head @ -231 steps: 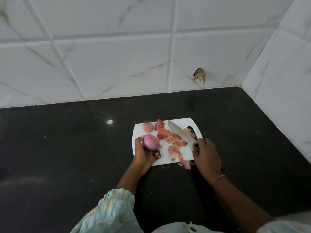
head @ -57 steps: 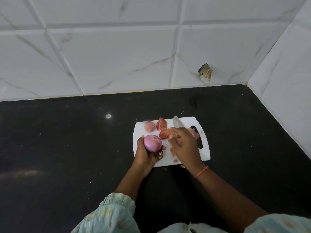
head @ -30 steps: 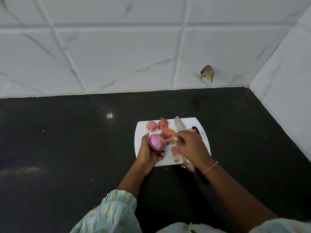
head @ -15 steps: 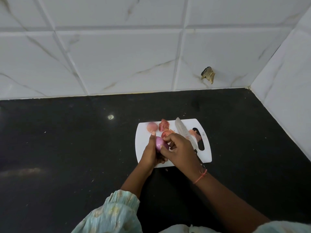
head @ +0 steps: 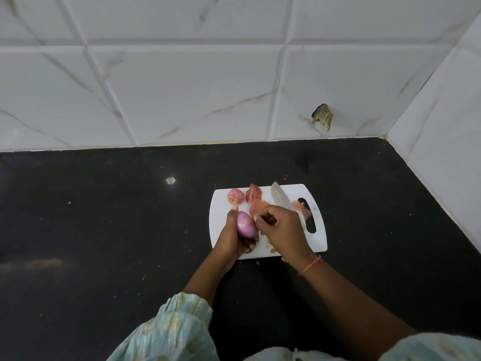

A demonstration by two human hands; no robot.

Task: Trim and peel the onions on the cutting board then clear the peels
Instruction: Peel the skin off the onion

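Onions are the matter at hand: a peeled purple onion (head: 246,227) sits in the left hand (head: 234,237), whose fingers curl round it from below with the thumb up its far side, over the near-left part of the white cutting board (head: 318,239). The right hand (head: 282,230) is closed in a pinch, fingertips at the onion's right shoulder; whether any peel is between them is too small to tell. A smaller onion (head: 235,196) lies at the board's far-left corner, close to the edge. Reddish peels (head: 256,201) lie along the far side and by the handle slot, and the knife (head: 281,198) lies on the board with its tip pointing away, its handle hidden under the right hand.

The board lies on a black counter (head: 104,230), with wide bare counter to the left and in front; a white tiled wall (head: 182,87) bounds the back and another closes in on the right.

Half a second ago the right hand covered most of the onion; it now sits more to the right and the onion shows nearly whole. Seven seconds back that hand held the knife.

A few scraps lie off the board's near edge.
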